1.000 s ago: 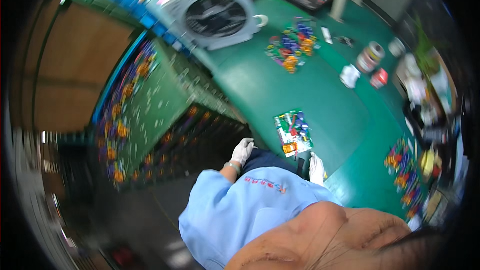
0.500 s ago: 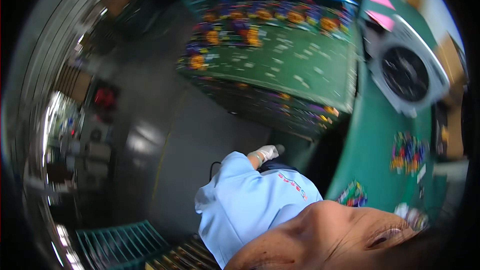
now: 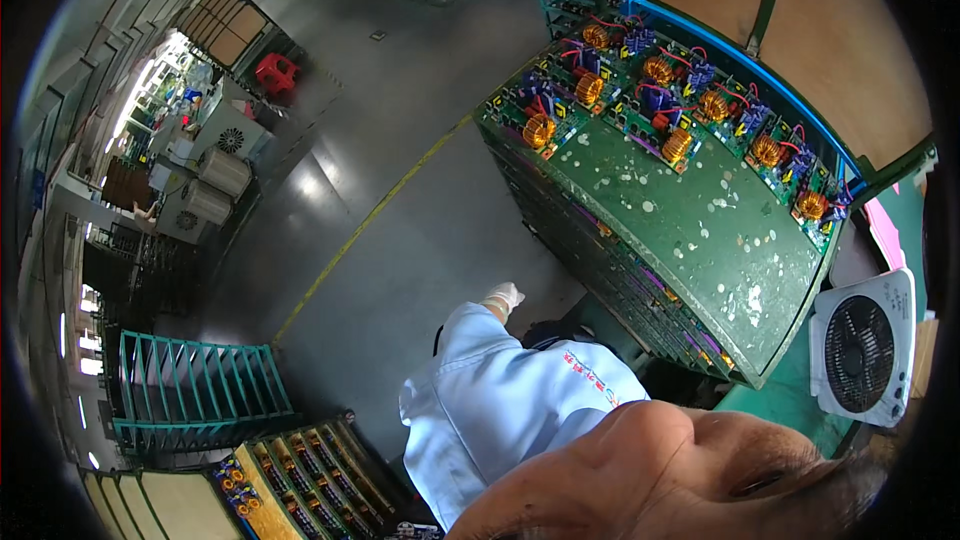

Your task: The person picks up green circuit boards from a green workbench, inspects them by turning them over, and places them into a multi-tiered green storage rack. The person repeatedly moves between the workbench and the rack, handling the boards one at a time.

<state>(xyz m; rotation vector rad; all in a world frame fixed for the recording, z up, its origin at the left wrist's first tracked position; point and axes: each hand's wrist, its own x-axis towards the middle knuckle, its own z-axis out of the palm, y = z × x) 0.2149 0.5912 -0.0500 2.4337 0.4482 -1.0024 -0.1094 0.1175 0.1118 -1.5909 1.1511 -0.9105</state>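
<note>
My left hand (image 3: 505,295), in a white glove, hangs beside my light blue shirt (image 3: 510,390), above the grey floor (image 3: 420,250). It looks small and its fingers are mostly turned away, so their closing cannot be made out; nothing shows in it. My right hand is out of sight. Nearest to the left hand stands a green cart (image 3: 690,230) with a worn, spotted top. Several circuit boards (image 3: 660,115) with copper-coloured coils, blue parts and red wires line its far and left edges. More boards (image 3: 650,280) show in the layers along its side.
A grey fan (image 3: 858,352) stands on the green table (image 3: 790,418) at right. Lower left are an upright green rack (image 3: 205,395) and a shelf loaded with boards (image 3: 310,480). A red stool (image 3: 275,73) and pale machines (image 3: 215,185) stand farther left. A yellow line (image 3: 370,215) crosses the floor.
The view has swung left: the cart and fan sit farther right, and more floor and racks show. My left hand still hangs at my side. The blur is gone.
</note>
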